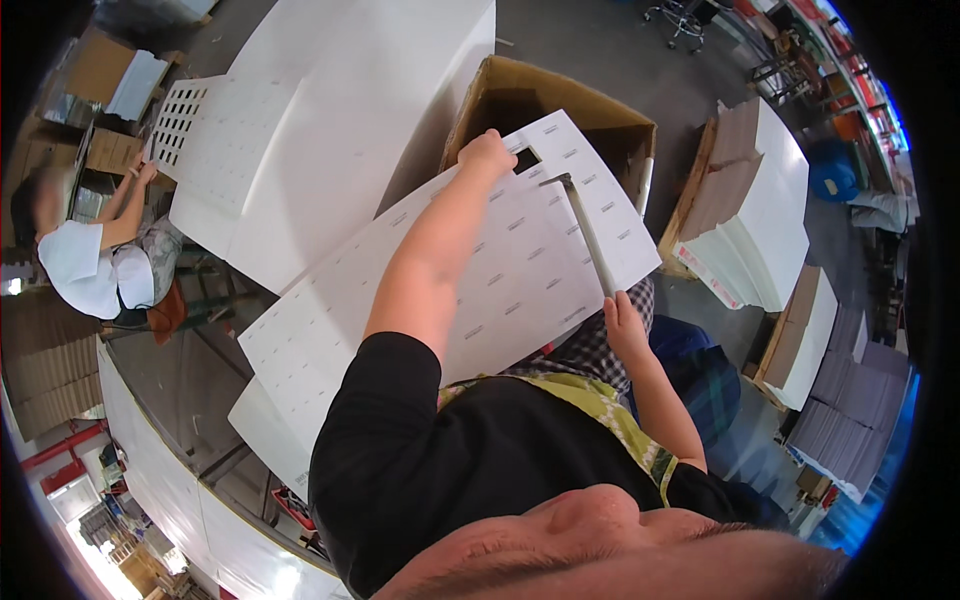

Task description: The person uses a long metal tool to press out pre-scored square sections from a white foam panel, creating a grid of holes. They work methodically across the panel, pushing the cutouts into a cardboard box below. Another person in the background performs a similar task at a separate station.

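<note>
The left forearm (430,250) bars the middle of the printed white sheet (520,280), ending in the left hand (487,155) at its far edge; the right hand (625,320) blocks the near edge by the right corner. Between them, the sheet's top lies open from above. Beyond the sheet, the cardboard carton (515,82) gapes upward within its walls. The torso (520,425) closes the near side; right of the sheet, bare floor (690,75) separates carton and board stack (765,190).

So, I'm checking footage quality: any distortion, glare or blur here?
Head view: fisheye bends the long white surface at lower left, with a bright glare spot; the white-shirted co-worker's head is blurred; the white printed sheet looks fairly sharp.
</note>
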The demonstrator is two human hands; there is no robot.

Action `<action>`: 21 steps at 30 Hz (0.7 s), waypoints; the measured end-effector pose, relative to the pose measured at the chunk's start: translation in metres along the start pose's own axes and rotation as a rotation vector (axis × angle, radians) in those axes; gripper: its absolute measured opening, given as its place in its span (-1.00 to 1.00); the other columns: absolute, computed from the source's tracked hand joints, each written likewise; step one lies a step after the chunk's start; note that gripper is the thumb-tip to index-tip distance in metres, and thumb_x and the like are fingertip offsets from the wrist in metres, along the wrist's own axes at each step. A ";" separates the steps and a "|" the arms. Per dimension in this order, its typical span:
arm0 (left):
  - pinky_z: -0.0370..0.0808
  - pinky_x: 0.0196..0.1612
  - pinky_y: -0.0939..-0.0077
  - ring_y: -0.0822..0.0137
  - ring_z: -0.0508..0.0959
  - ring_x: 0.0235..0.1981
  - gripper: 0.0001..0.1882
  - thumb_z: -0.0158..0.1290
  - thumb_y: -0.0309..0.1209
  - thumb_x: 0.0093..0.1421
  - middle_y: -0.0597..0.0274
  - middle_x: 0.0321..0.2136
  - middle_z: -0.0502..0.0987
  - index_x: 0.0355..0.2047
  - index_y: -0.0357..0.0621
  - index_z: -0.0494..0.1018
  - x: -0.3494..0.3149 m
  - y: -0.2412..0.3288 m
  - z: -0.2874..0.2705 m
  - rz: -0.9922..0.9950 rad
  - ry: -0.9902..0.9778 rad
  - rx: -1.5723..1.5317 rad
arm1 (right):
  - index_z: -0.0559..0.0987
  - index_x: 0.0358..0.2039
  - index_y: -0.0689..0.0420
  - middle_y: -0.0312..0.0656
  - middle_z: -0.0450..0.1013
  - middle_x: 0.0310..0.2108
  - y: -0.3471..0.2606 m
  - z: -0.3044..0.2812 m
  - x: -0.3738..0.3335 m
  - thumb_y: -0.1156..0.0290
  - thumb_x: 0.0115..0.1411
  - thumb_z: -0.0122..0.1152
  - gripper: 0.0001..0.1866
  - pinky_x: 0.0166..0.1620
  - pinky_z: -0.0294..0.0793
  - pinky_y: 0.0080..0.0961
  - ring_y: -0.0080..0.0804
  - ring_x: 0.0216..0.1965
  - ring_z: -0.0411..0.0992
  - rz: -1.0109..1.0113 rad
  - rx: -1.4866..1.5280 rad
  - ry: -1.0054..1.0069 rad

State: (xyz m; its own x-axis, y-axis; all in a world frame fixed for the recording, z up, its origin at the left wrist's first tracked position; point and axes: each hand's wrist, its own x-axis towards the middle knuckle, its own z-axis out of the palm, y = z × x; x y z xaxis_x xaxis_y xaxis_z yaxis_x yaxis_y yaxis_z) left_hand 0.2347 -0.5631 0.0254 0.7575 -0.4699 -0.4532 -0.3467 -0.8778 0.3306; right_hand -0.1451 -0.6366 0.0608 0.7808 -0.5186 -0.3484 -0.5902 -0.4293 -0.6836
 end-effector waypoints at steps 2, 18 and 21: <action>0.47 -0.08 0.27 0.17 0.53 -0.08 -0.54 0.12 -0.12 0.03 0.14 -0.13 0.54 -0.11 -0.07 0.41 0.004 0.000 0.007 -0.051 0.023 -0.010 | 0.29 -0.32 0.23 0.21 0.35 -0.53 -0.011 -0.006 -0.002 0.25 0.31 -0.11 -0.73 -0.38 0.30 -0.10 0.24 -0.42 0.34 -0.022 0.001 0.032; 0.46 -0.11 0.23 0.16 0.53 -0.10 -0.61 0.11 -0.05 0.07 0.18 -0.21 0.56 -0.21 -0.01 0.44 -0.006 -0.003 0.009 0.049 0.088 -0.003 | 0.32 -0.27 0.22 0.08 0.35 -0.61 -0.015 -0.012 -0.021 0.40 0.27 -0.07 -0.86 -0.48 0.30 -0.26 0.06 -0.53 0.38 -0.360 0.135 0.241; 0.45 -0.10 0.23 0.17 0.52 -0.08 -0.61 0.10 -0.05 0.07 0.17 -0.19 0.55 -0.20 -0.01 0.44 -0.003 -0.006 0.012 0.069 0.101 0.003 | 0.31 -0.31 0.22 0.15 0.37 -0.57 -0.002 0.005 -0.003 0.40 0.28 -0.09 -0.86 -0.44 0.32 -0.19 0.19 -0.45 0.39 -0.106 -0.032 0.070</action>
State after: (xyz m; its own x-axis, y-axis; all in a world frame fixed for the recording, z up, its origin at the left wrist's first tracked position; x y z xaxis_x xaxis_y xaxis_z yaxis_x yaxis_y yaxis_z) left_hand 0.2280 -0.5580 0.0149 0.7834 -0.5177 -0.3439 -0.4014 -0.8439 0.3559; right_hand -0.1454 -0.6304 0.0597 0.8237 -0.5186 -0.2292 -0.5122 -0.5070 -0.6933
